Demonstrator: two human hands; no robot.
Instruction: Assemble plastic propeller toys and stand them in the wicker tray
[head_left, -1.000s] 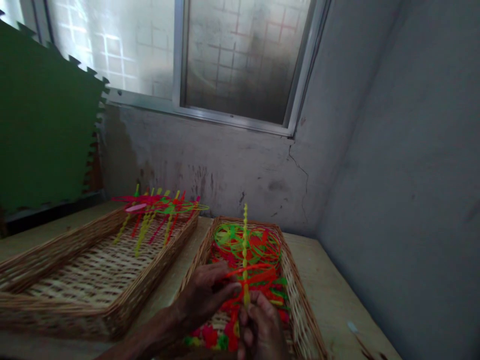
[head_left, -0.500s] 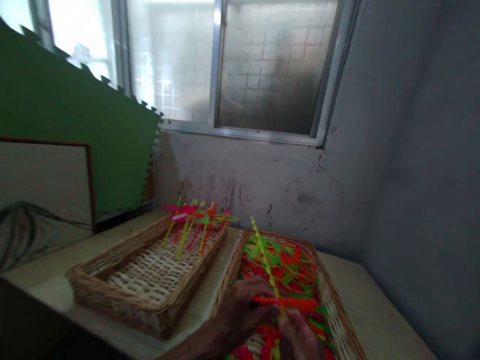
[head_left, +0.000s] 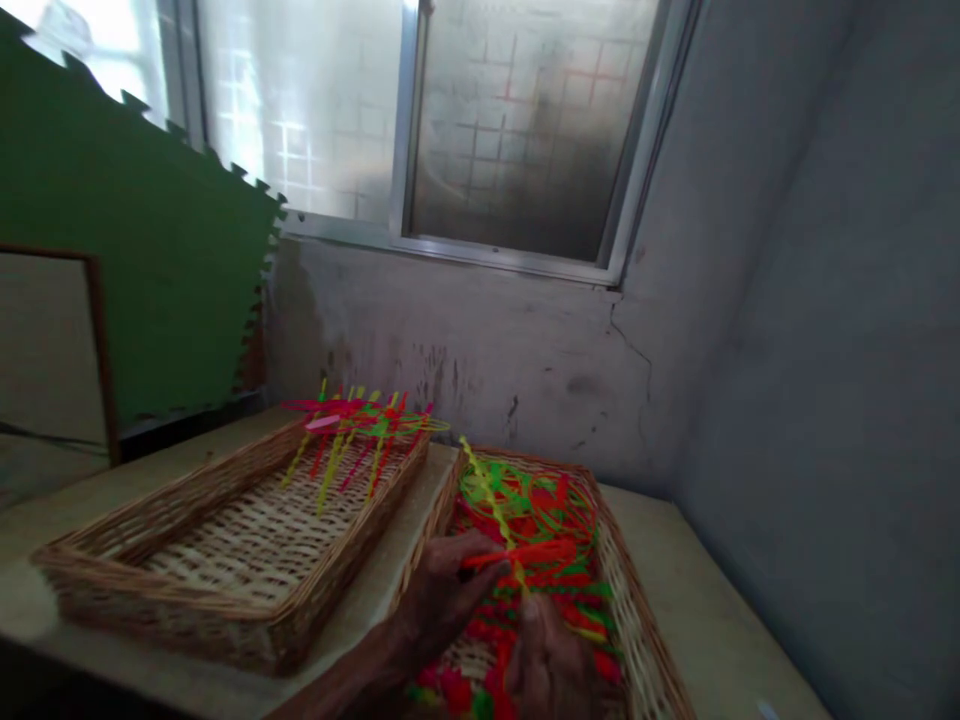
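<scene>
L hand (head_left: 452, 582) pinched on orange-red flat plastic blade (head_left: 547, 552), R hand (head_left: 553, 655) clamped on lower end of yellow twisted plastic stick (head_left: 491, 500); blade crosses stick, fit unclear. Both over RH tan woven wicker basket (head_left: 640, 610). Vs 1s ago: stick was upright, now top leans L.

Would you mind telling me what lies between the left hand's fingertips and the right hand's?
A stretch of slender, twisted yellow rod shows between them in the head view.
</scene>
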